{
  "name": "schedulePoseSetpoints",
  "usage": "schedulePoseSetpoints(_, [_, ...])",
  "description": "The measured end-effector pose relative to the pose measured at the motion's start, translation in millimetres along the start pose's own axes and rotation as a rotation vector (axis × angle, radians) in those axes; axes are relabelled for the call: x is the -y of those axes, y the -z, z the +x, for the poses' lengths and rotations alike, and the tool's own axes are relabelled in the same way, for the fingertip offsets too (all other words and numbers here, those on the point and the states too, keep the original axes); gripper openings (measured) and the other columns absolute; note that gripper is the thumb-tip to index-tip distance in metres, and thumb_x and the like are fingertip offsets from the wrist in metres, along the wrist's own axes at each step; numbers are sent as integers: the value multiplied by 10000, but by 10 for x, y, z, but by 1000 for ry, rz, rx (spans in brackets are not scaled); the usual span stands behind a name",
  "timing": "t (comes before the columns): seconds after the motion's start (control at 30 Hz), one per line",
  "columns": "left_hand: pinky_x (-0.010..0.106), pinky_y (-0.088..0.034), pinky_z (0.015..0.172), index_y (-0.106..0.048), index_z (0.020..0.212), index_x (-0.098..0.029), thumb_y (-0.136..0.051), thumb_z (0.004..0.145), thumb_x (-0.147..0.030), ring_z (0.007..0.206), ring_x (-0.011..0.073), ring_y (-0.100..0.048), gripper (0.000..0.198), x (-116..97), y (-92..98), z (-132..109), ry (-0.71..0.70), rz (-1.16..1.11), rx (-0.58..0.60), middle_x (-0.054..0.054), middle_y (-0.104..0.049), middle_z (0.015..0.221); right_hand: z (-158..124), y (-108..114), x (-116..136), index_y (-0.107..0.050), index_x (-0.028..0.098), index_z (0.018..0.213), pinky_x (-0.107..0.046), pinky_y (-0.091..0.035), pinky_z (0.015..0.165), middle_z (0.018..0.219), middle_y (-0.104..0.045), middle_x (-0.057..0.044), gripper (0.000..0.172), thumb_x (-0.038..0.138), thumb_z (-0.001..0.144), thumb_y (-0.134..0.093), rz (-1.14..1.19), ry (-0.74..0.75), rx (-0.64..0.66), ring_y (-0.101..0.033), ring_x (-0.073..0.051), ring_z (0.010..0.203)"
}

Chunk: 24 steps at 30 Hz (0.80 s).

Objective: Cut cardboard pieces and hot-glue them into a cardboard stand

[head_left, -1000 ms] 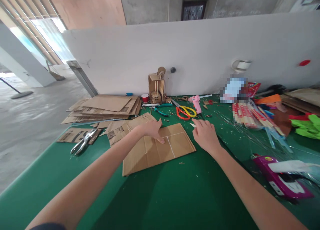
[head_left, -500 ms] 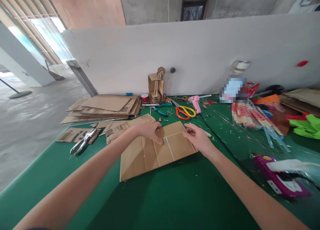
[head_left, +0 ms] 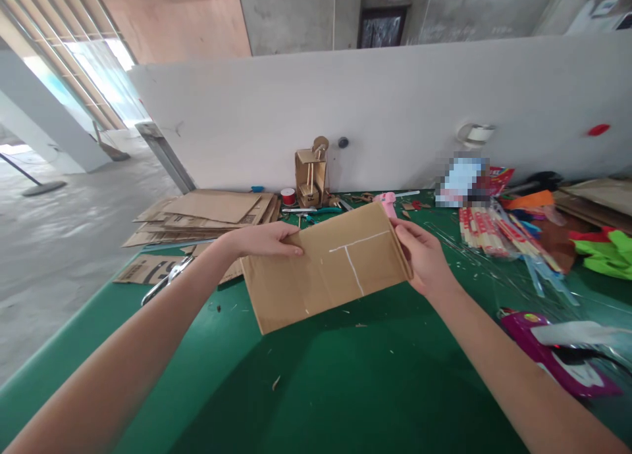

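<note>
A folded brown cardboard sheet (head_left: 316,276) is held up, tilted, above the green table. White lines in a T shape mark its right half. My left hand (head_left: 269,239) grips its upper left edge, thumb on the front face and the other fingers hidden behind. At the right end, my right hand (head_left: 419,250) pinches the short edge, where layers of card show. Behind the sheet stands a small cardboard model (head_left: 311,176) with sticks and a round disc on top. The pink glue gun (head_left: 386,202) is partly covered by the sheet.
Stacked cardboard (head_left: 207,207) lies at the back left, with metal pliers (head_left: 165,281) in front. To the right are bundled sticks (head_left: 484,230), green cloth (head_left: 605,250) and a purple power strip (head_left: 553,355) with cables. A white partition (head_left: 395,105) rises behind the table (head_left: 316,388).
The cardboard sheet has risen off the table and turned toward me, now covering the orange and yellow scissors handles. My right hand moved up and right; my left hand shifted left along the edge.
</note>
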State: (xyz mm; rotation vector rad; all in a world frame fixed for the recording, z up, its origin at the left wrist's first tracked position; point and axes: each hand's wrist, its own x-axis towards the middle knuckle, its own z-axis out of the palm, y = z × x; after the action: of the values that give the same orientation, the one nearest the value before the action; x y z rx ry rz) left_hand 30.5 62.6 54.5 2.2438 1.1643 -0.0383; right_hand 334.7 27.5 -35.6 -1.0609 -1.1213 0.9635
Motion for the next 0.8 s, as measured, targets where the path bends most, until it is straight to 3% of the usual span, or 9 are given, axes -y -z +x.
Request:
schedulePoseSetpoints(0.1, [295,-446,659,-607,929,-207,-513,758,-543,847,239,-608,388,64,85,-158,67,43,-224,49,-662,944,177,21,-61,-610,191,1076,-393,-525,801,942,-683,-89,341,421,901,-429,-283,72,6,-655,-222,899])
schedulePoseSetpoints(0.17, [302,-442,646,-606,944,-215,-498,770,-552,823,241,-608,395,105,130,-282,102,71,-383,40,-665,919,331,36,-111,-590,170,1121,-377,-495,872,1059,-664,-115,308,325,907,-433,-643,113,85,-635,-223,983])
schedulePoseSetpoints(0.23, [305,-433,632,-604,899,-216,-494,782,-551,775,233,-609,372,121,149,-380,127,114,-453,30,-666,863,485,13,-168,-531,136,1224,-353,-456,932,1205,-606,-151,348,233,920,-393,-1031,129,207,-592,-223,1088])
schedulePoseSetpoints(0.3, [306,-429,626,-596,858,-210,-507,780,-546,747,228,-609,356,115,145,-431,131,137,-451,28,-662,826,625,-52,-228,-515,96,1245,-374,-426,960,1249,-572,-191,366,181,912,-388,-1300,109,310,-557,-251,1141])
schedulePoseSetpoints(0.47, [308,-433,621,-580,843,-207,-528,755,-555,751,230,-608,363,146,95,-398,133,82,-407,35,-645,805,875,-256,-315,-639,91,1062,-461,-463,855,1054,-656,-229,277,140,811,-534,-1470,-20,382,-613,-344,1020])
schedulePoseSetpoints(0.63, [303,-412,620,-537,856,-212,-581,702,-588,738,220,-591,409,314,23,-346,190,124,-515,27,-626,814,1038,-376,-336,-662,121,1059,-408,-462,866,1125,-637,-206,308,135,753,-625,-1545,-63,367,-596,-322,1069])
schedulePoseSetpoints(0.8, [323,-430,669,-550,963,-219,-569,723,-607,791,240,-605,457,421,-14,-318,249,95,-627,51,-650,903,1151,-436,-402,-680,69,1002,-381,-471,823,1033,-658,-215,272,142,747,-620,-1556,-105,345,-627,-307,1017])
